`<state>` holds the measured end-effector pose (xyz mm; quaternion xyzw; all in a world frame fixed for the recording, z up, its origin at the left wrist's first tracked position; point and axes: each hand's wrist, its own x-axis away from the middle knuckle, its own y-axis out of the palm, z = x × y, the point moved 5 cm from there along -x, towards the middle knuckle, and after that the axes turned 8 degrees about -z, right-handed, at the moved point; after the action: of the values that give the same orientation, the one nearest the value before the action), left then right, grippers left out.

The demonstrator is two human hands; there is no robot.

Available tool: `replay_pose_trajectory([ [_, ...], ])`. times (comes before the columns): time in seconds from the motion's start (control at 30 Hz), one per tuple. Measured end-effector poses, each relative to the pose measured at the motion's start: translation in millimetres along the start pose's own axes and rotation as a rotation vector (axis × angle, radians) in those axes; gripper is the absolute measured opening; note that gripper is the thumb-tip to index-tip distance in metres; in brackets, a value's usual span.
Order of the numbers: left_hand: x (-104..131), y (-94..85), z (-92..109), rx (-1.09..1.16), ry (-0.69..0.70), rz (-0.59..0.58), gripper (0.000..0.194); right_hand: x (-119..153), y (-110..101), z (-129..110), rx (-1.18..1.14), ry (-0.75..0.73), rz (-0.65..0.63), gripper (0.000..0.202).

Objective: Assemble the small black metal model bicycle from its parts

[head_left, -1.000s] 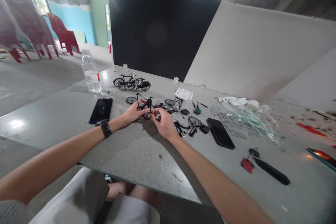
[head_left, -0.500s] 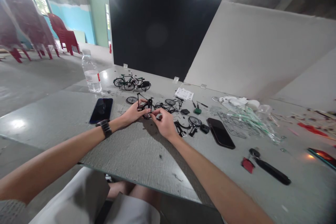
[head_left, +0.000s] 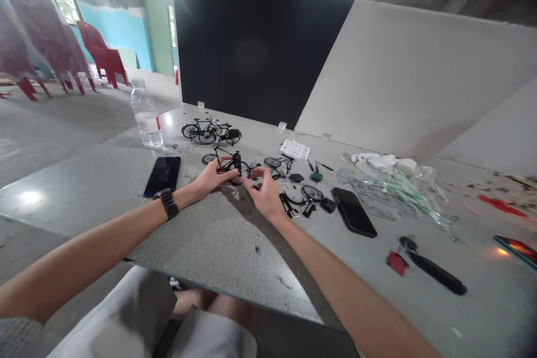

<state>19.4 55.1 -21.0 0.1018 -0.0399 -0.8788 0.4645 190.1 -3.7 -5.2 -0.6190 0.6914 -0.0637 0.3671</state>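
Note:
My left hand (head_left: 213, 177) is closed around a black model bicycle (head_left: 237, 165), part-built, holding it above the near part of the table. A spoked wheel and the dark frame stick out past the fingers. My right hand (head_left: 264, 193) is close against the wheel's right side, fingers curled and thumb at the lower rim. A small dark bit shows by these fingers, too small to name. Behind the hands stand assembled model bicycles (head_left: 212, 131). A loose wheel (head_left: 209, 159) lies just beyond my left hand. More black bicycle parts (head_left: 289, 204) lie right of my right hand.
A phone (head_left: 163, 176) lies left, near a water bottle (head_left: 146, 123). Rightward are another phone (head_left: 354, 212), plastic bags and sprues (head_left: 398, 190), a key with a red tag (head_left: 396, 263), and a black handle (head_left: 438, 274). A paper sheet (head_left: 295, 149) lies before the upright black panel (head_left: 260, 45).
The model bicycle has turned a little in my left hand, so its wheel shows more fully. My right fingers have eased slightly away from the wheel and shifted right.

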Motion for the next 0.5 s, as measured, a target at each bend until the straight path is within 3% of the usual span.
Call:
replay_pose_trajectory([
  [0.1,-1,-1.5,2,-0.055,0.057,-0.001,0.06,0,3,2,-0.03,-0.003,-0.036,0.048],
  [0.37,-1,-2.5,7,-0.179,0.175,-0.021,0.054,-1,6,-6,0.032,-0.092,-0.1,0.03],
  [0.5,1,1.2,10,-0.141,0.207,-0.078,0.06,-1,4,-8,0.079,-0.155,-0.057,0.027],
])
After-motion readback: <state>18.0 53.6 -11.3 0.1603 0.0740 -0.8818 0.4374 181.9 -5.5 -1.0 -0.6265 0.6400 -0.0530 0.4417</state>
